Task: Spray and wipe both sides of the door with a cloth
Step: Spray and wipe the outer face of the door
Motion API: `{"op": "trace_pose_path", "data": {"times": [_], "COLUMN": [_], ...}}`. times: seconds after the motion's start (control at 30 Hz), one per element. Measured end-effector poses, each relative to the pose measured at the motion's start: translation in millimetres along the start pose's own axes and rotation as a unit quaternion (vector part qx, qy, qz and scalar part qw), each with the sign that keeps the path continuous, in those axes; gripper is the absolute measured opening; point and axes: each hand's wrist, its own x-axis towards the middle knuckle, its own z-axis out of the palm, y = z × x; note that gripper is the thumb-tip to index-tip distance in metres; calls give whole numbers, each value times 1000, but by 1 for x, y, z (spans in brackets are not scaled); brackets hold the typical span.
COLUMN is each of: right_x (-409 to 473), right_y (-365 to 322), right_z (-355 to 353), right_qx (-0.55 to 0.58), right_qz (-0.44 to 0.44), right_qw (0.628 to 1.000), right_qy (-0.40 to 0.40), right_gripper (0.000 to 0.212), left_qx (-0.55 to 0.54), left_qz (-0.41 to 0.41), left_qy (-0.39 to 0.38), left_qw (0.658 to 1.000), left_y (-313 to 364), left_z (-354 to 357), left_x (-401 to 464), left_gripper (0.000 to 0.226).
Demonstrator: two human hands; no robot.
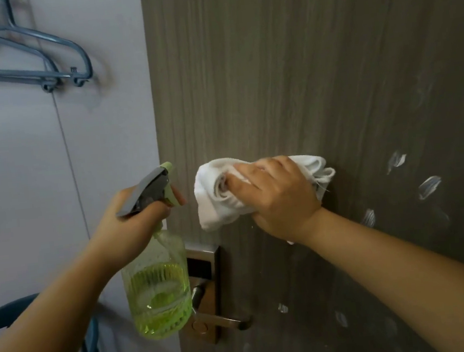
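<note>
A grey-brown wood-grain door [314, 67] fills the right of the view. My right hand [280, 196] grips a bunched white cloth [216, 203] and holds it against the door just above the lock. My left hand [132, 223] holds a green spray bottle [158, 292] by its grey trigger head, its nozzle pointing toward the door edge. The bottle is roughly half full of yellow-green liquid. White streaks [428, 186] mark the door to the right of the cloth.
A metal lock plate with a lever handle [209, 298] sits below the cloth, partly behind the bottle. Grey-blue clothes hangers [49, 60] hang on the pale wall at the upper left. A dark blue curved chair back [7, 314] shows at the lower left.
</note>
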Motion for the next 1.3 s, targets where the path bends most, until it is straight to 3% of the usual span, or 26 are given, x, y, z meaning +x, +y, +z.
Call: {"op": "trace_pose_path", "data": {"times": [0.13, 0.27, 0.4, 0.57, 0.73, 1.0, 1.17, 1.3], "right_x": [31, 64, 83, 67, 53, 26, 5, -6], "right_y": [21, 34, 28, -9, -27, -38, -31, -17], "right_z": [-12, -20, -14, 14, 24, 15, 3, -13], "right_qx": [-3, -16, -30, -7, 31, 29, 48, 80], "right_qz": [82, 119, 157, 78, 32, -65, -65, 7], "right_qw": [996, 992, 985, 996, 999, 988, 982, 989], "right_qy": [36, 45, 67, 39, -2, -136, -170, -123], "right_gripper": [44, 44, 41, 41, 43, 44, 48, 46], "left_qx": [3, -16, -30, -26, 9, 27, -1, 10], "left_qz": [-5, -8, -23, -11, -31, -24, -27, -30], "left_qy": [-9, 9, 25, 35, 42, 17, 11, -19], "left_qw": [1000, 1000, 999, 999, 999, 999, 1000, 999], "left_y": [3, 6, 5, -5, -17, -26, -15, -16], "left_z": [-9, -10, -14, -21, -23, -28, -24, -23], "left_x": [-2, -2, 0, 7, -2, -15, -28, -40], "left_gripper": [14, 32, 18, 31, 27, 36, 37, 38]}}
